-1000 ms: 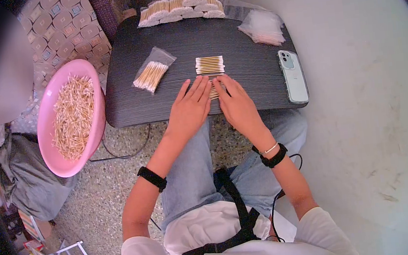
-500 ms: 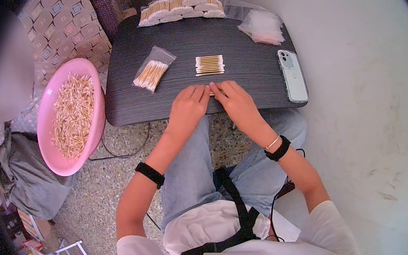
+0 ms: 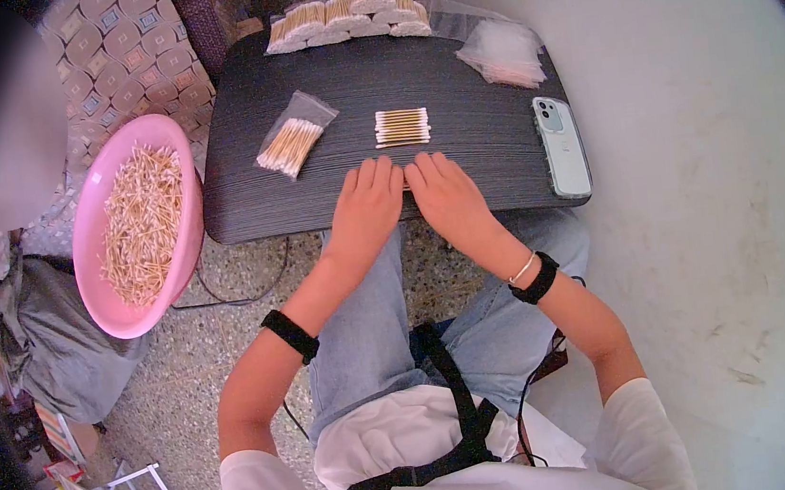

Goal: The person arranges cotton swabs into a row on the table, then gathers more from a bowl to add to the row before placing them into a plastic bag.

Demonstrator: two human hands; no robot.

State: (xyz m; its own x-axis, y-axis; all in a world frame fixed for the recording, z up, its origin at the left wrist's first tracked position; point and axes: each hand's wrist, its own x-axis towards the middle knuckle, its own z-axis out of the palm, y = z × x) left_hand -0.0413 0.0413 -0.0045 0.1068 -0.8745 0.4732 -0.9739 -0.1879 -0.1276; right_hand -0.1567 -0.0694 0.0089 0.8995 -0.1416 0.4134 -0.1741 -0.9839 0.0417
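My left hand (image 3: pixel 367 200) and my right hand (image 3: pixel 449 193) meet at the front of the dark table (image 3: pixel 254 197), knuckles up and fingers curled. Between them shows a sliver of cotton swabs (image 3: pixel 407 185), gripped at both ends; most of these are hidden under my fingers. Just beyond my fingertips lies a neat row of cotton swabs (image 3: pixel 402 127), side by side on the tabletop. To the left of that row is a clear plastic bag (image 3: pixel 293 143) partly filled with swabs.
Bundles of swabs (image 3: pixel 340 16) are stacked along the table's back edge. Empty clear bags (image 3: pixel 502 54) lie at back right, above a phone (image 3: pixel 562 146). A pink basin (image 3: pixel 97 276) of loose swabs stands left of the table. A pale wall (image 3: pixel 690 166) borders the right side.
My fingers have curled in more around the swabs between my hands, and my thumb tips no longer show. The row, the bag and the basin stay in place.
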